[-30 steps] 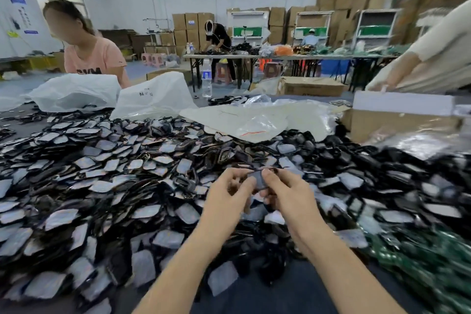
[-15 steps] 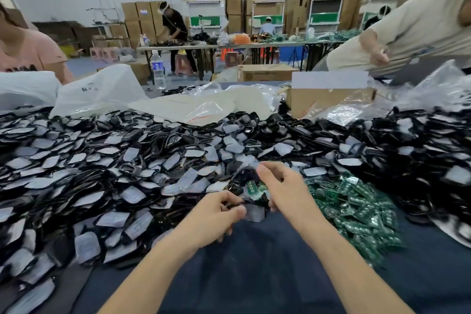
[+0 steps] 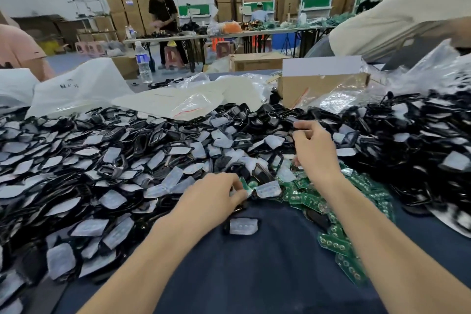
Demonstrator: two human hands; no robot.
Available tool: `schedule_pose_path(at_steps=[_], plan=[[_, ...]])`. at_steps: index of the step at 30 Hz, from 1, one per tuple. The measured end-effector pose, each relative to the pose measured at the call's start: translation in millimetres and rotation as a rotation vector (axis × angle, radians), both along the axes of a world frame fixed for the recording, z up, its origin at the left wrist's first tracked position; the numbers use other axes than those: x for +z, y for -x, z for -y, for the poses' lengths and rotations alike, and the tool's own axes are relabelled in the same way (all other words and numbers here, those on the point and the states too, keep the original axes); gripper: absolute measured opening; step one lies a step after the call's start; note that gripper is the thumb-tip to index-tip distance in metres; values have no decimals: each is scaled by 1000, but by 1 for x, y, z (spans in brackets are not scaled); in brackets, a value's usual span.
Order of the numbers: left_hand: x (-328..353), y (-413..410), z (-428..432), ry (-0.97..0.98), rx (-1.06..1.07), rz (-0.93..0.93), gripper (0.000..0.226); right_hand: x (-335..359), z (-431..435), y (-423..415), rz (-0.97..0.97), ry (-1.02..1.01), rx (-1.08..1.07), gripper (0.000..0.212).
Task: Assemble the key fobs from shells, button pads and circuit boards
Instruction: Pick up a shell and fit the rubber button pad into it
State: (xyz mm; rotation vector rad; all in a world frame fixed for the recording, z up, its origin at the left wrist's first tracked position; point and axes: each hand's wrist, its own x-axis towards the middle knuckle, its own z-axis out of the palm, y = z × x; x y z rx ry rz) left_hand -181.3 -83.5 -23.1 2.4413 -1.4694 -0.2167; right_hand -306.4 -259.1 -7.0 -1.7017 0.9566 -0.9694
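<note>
Left hand pinching green circuit board at fingertips, button pad on tabletop just beside its thumb, right hand farther ahead, fingers curled among black shells, its grip I cannot tell.

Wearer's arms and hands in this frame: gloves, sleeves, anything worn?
Nothing worn that shows. The left hand and right hand are ungloved, no rings, watch or wristband visible. The left forearm and right forearm are bare to the frame's bottom edge; no sleeve in view.
</note>
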Motion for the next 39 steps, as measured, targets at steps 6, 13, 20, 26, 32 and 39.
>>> schedule_pose_path(at_steps=[6, 13, 20, 26, 32, 39], plan=[[4, -7, 70, 93, -21, 24, 20, 0, 45, -3, -223, 172, -49, 25], [9, -42, 147, 195, -52, 8, 30, -10, 90, -20, -691, 381, -19, 34], [10, -49, 206, -80, -330, 25, 52, -23, 122, -25, -925, 423, 37, 41], [2, -50, 225, -107, -352, 31, 50, -26, 132, -17, -849, 423, 66, 39], [10, -26, 244, 32, -359, 35, 36, -21, 153, 12, -944, 465, -90, 44], [10, -25, 277, 42, -245, 128, 40, -22, 170, 10, -998, 518, -36, 48]])
